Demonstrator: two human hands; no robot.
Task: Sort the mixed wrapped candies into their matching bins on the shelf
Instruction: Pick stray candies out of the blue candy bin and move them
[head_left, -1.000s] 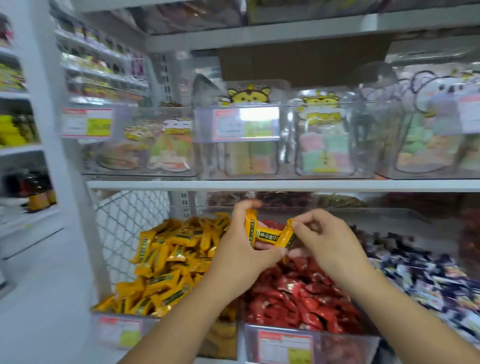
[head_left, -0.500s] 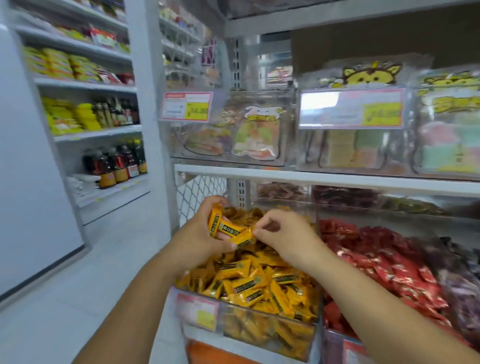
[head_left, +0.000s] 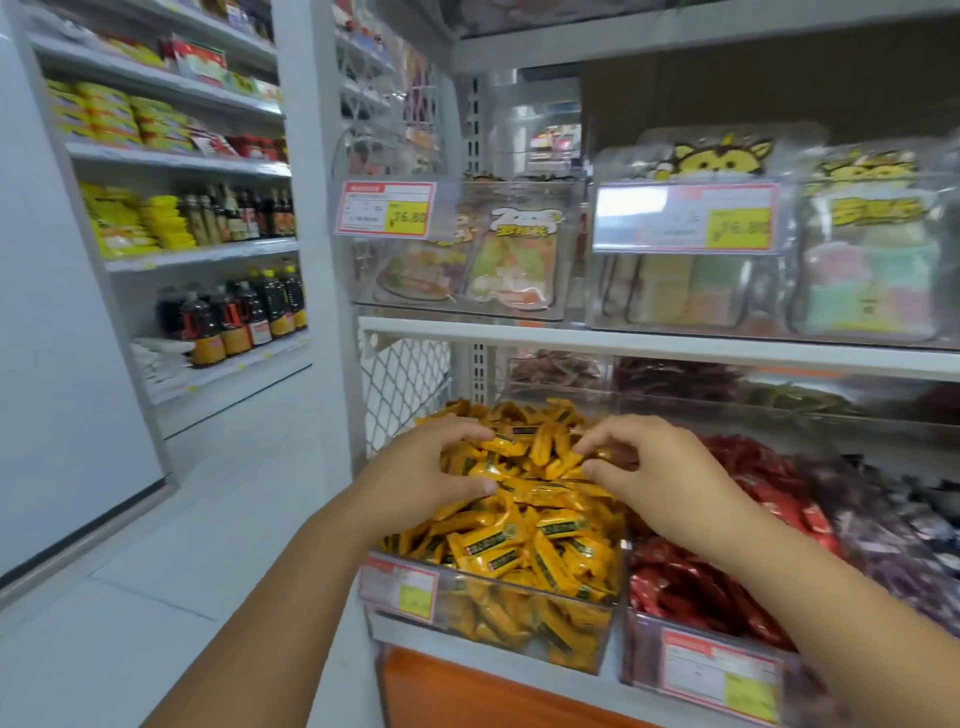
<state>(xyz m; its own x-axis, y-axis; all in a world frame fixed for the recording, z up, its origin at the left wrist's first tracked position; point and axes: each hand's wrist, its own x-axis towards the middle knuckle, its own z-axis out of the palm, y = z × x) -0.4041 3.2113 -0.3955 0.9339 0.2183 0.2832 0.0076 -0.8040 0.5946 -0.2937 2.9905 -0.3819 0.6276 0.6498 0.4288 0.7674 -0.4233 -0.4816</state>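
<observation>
While left hand (head_left: 426, 475) curls over yellow wrapped candies (head_left: 535, 540) heaped in clear bin (head_left: 519, 623), grip unclear, right hand (head_left: 644, 467) apart, pinching one, red wrapped candies (head_left: 691, 587) right of it.

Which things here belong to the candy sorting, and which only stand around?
Belong: left hand, right hand, yellow candies, their clear bin, red candies, purple candies.
Only around: sauce bottles, yellow packets, bagged sweets above, price tags.

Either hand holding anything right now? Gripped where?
Right hand pinches a yellow candy by its right end, over the yellow-candy bin. Left hand curls over the pile there; whether it grips cannot be told.
</observation>
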